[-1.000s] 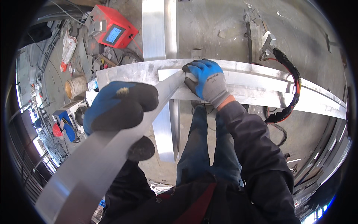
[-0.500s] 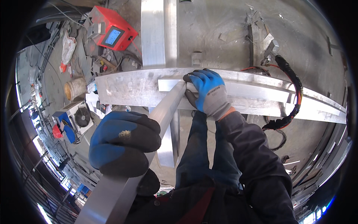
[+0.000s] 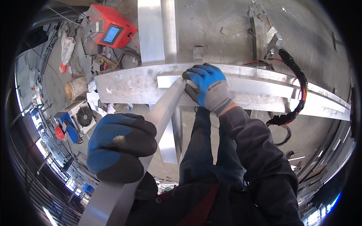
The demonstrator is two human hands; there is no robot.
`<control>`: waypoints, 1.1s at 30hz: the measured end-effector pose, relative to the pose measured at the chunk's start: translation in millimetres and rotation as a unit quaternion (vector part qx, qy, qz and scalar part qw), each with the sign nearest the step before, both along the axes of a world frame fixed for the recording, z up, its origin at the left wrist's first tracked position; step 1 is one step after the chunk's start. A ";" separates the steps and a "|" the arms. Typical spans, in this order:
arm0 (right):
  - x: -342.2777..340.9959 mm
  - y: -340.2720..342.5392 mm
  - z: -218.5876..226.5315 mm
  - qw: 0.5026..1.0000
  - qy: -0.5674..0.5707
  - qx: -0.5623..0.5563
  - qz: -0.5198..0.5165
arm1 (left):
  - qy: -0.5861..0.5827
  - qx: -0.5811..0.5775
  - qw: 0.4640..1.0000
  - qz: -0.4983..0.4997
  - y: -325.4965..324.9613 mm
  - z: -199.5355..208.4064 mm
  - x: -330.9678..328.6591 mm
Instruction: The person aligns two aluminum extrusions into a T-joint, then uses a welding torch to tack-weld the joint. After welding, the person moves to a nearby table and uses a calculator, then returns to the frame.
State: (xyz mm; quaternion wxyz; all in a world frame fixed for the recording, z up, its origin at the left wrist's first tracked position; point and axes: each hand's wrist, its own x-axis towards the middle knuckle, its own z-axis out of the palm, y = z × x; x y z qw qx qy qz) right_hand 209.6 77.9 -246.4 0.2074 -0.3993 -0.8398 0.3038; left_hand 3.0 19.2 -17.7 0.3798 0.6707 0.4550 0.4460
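Observation:
A long silver square metal tube [image 3: 168, 101] slants away from me, from the lower left up to a wide pale metal beam [image 3: 124, 87]. My left hand [image 3: 121, 147], in a blue and black work glove, is closed round the tube's near part. At the far end, my right hand [image 3: 209, 88], in a blue and grey glove, is closed over the tube's tip. Its fingers curl over the top and its thumb is below. Under that hand a thinner metal bar [image 3: 165, 81] lies along the beam; the tube's tip meets it, though the fingers hide the exact contact.
A second beam [image 3: 151, 34] crosses beneath the wide one. Back left stands a red machine [image 3: 113, 28] with a lit screen. A black-wrapped hose [image 3: 302, 88] with a metal head [image 3: 276, 40] drapes over the beam at right. A fan unit [image 3: 84, 116] and bucket [image 3: 76, 89] are at left.
The whole view has shifted slightly, so the beam sits a little higher and further left. Both hands keep their grips, and the tube stays against the beam.

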 end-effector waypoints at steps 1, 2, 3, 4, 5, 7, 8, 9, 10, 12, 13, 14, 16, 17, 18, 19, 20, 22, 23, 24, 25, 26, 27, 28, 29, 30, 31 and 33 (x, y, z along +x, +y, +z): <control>0.0 -0.3 -0.7 1.000 0.002 0.005 -0.002 | 0.001 -0.008 1.000 0.008 -1.5 1.3 0.1; -0.2 -0.2 -1.6 1.000 0.006 0.010 -0.003 | 0.002 -0.016 1.000 0.016 -2.9 2.0 0.6; -0.3 -0.4 -2.3 1.000 0.010 0.014 -0.004 | -0.001 -0.030 0.999 0.025 -4.9 3.3 1.7; -0.2 -0.5 -3.0 1.000 0.011 0.011 -0.004 | -0.009 -0.028 0.999 0.020 -5.1 2.3 1.8; -0.5 -0.4 -3.7 1.000 0.012 0.007 -0.003 | -0.009 -0.030 0.999 0.029 -6.0 2.3 2.7; -1.2 -0.6 -4.6 1.000 0.014 0.005 -0.003 | -0.019 -0.016 0.999 0.033 -5.8 0.4 3.4; -1.3 -0.7 -4.8 1.000 0.013 0.006 -0.004 | -0.018 -0.007 0.999 0.028 -5.2 -0.7 3.5; -1.3 -1.0 -5.0 1.000 0.013 0.007 -0.004 | -0.016 -0.011 0.999 0.035 -5.6 0.2 3.9; -1.5 -1.3 -5.0 1.000 0.007 0.008 -0.004 | -0.018 -0.005 0.999 0.035 -5.0 0.2 3.6; -1.4 -1.6 -5.0 1.000 -0.005 0.012 -0.004 | -0.018 -0.010 0.999 0.028 -3.5 0.1 2.4; -1.6 -1.6 -5.1 1.000 -0.010 0.007 -0.004 | -0.022 -0.004 1.000 0.017 -2.5 -0.7 1.8; -1.7 -1.6 -5.2 1.000 -0.013 0.004 -0.004 | -0.026 -0.006 1.000 0.014 -1.7 -1.6 1.3; -1.8 -1.6 -5.2 1.000 -0.017 0.005 -0.005 | -0.047 0.002 0.999 0.007 -0.5 -4.3 1.7; -1.9 -1.8 -5.2 1.000 -0.017 0.010 -0.006 | -0.040 0.011 0.999 0.013 -0.5 -5.4 2.6; -1.9 -2.0 -5.2 1.000 -0.020 0.014 -0.006 | -0.040 0.021 0.999 0.027 -1.2 -7.3 4.7; -1.8 -1.9 -5.2 1.000 -0.013 0.013 -0.005 | -0.037 0.029 0.998 0.033 -1.5 -7.5 5.4; -1.4 -1.9 -5.1 1.000 -0.008 0.013 -0.005 | -0.040 0.030 0.998 0.041 -2.1 -8.2 6.8; -1.5 -2.0 -4.9 1.000 -0.003 0.013 -0.006 | -0.042 0.025 0.998 0.033 -2.1 -6.9 6.6; -1.6 -2.2 -4.7 1.000 -0.004 0.015 -0.008 | -0.041 0.018 0.999 0.027 -2.0 -6.2 6.3; -1.6 -2.3 -4.5 1.000 -0.004 0.017 -0.010 | -0.043 0.011 0.999 0.012 -0.5 -5.5 4.0; -1.5 -2.2 -4.3 1.000 -0.003 0.018 -0.009 | -0.058 0.003 0.998 0.012 -1.3 -5.2 4.9; -1.4 -2.1 -4.3 1.000 -0.001 0.020 -0.007 | -0.037 0.008 0.999 0.009 -0.7 -4.8 3.8; -1.1 -2.0 -4.2 1.000 0.003 0.025 -0.007 | -0.030 0.011 0.999 0.021 -1.6 -5.2 5.1; -0.7 -2.3 -4.0 1.000 -0.004 0.023 -0.006 | -0.023 0.016 0.999 0.029 -2.3 -5.6 5.8; -0.9 -2.3 -4.0 1.000 -0.006 0.023 -0.006 | -0.016 0.021 0.999 0.039 -2.6 -5.9 6.2; -1.0 -2.2 -4.1 1.000 -0.009 0.024 -0.006 | -0.009 0.029 0.999 0.045 -3.3 -6.9 7.3; -1.3 -2.6 -4.2 1.000 -0.010 0.023 -0.005 | -0.005 0.033 0.999 0.042 -3.2 -6.8 6.7; -1.5 -2.9 -4.7 1.000 -0.012 0.021 -0.004 | -0.011 0.028 0.999 0.030 -3.8 -6.9 5.7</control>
